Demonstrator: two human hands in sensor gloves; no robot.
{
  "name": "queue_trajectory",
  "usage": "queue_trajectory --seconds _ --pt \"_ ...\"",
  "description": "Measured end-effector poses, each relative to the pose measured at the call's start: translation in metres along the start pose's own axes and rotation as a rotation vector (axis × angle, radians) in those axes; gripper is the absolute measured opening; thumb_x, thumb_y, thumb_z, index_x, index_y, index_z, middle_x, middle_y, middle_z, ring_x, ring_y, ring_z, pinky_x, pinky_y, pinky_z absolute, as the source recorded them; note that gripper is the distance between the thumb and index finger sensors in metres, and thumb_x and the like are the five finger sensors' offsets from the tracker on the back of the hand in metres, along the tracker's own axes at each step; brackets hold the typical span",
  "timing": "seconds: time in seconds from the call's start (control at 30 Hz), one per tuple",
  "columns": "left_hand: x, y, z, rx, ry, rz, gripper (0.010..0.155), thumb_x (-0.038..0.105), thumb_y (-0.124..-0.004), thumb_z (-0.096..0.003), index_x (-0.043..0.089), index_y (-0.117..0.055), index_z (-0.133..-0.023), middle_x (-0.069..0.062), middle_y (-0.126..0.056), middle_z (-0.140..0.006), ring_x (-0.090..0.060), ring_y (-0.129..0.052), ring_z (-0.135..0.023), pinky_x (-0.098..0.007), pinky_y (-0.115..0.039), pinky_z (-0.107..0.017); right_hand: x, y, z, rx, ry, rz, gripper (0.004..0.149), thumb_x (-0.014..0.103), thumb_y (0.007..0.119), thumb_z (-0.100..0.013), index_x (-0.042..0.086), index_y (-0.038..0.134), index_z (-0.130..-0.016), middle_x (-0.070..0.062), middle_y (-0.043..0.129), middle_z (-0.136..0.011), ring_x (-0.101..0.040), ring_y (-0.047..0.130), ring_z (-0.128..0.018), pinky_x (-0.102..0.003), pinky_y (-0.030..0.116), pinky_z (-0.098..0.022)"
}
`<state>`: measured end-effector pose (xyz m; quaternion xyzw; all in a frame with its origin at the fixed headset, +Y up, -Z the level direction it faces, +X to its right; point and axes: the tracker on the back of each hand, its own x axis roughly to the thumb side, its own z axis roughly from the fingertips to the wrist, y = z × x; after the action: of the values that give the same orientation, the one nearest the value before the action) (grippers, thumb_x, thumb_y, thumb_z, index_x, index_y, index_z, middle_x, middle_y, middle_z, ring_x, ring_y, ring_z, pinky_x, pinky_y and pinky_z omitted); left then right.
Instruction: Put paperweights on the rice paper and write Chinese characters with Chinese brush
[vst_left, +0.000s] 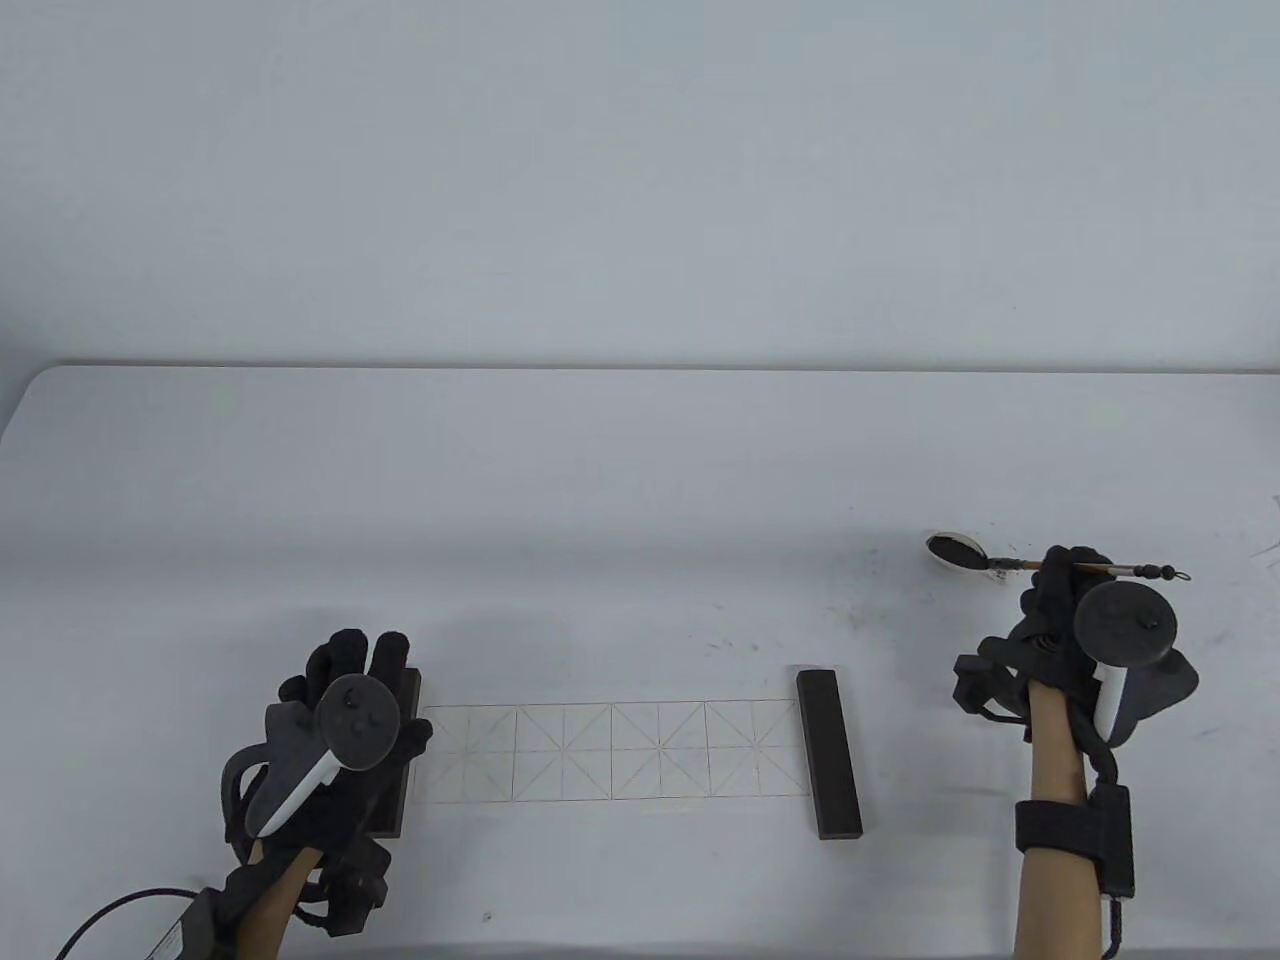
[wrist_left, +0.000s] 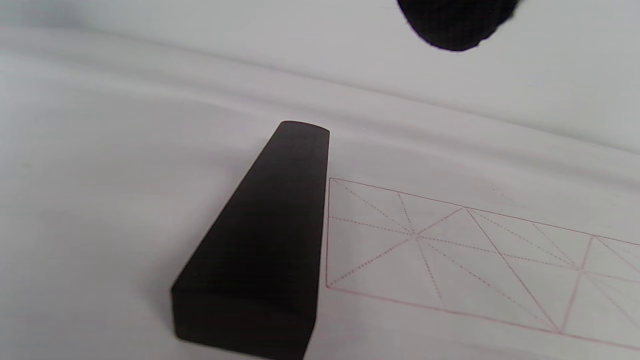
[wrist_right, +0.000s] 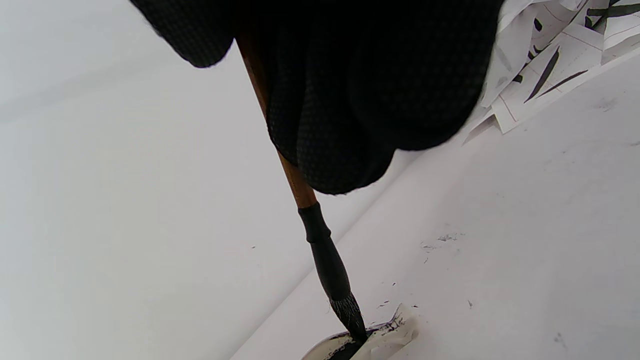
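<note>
**Brush loading, paper pinned**

I see thin, tear-prone rice paper (vst_left: 610, 752) flat between two heavy, rigid paperweights (vst_left: 828, 752). My left hand (vst_left: 345, 735) rests, fingers straight, over the left one. My right hand (vst_left: 1075, 625) pinches the light brush (wrist_right: 320, 240) mid-shaft, tip in the ink dish (vst_left: 957, 549).

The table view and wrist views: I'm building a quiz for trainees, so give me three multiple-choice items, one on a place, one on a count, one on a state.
1. Where is the brush tip?
A. In the ink dish
B. On the rice paper
C. On a paperweight

2. How many dark paperweights are in view?
A. One
B. Two
C. Four

3. What does the right hand do?
A. Lies flat
B. Presses the paper
C. Grips the brush

Key: 1 A, bristles meet the dish in the right wrist view. 2 B, the left paperweight and the right paperweight. 3 C, its fingers curl round the handle.
</note>
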<state>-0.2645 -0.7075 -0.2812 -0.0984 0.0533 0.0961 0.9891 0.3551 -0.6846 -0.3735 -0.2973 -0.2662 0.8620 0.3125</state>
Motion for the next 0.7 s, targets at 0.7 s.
queue_trajectory --seconds 0.7 --pt "-0.003 0.001 0.000 0.007 0.012 0.014 0.084 0.056 -0.059 -0.0520 0.045 -0.002 -0.114 -0.003 0.000 -0.126 -0.032 -0.009 -0.122 -0.049 -0.010 -0.088 0.090 -0.037 0.091 -0.013 -0.568 -0.043 0.046 0.038 0.070 -0.055 0.005 0.077 -0.085 -0.014 0.099 -0.062 -0.020 0.104 -0.042 -0.028 0.090 -0.026"
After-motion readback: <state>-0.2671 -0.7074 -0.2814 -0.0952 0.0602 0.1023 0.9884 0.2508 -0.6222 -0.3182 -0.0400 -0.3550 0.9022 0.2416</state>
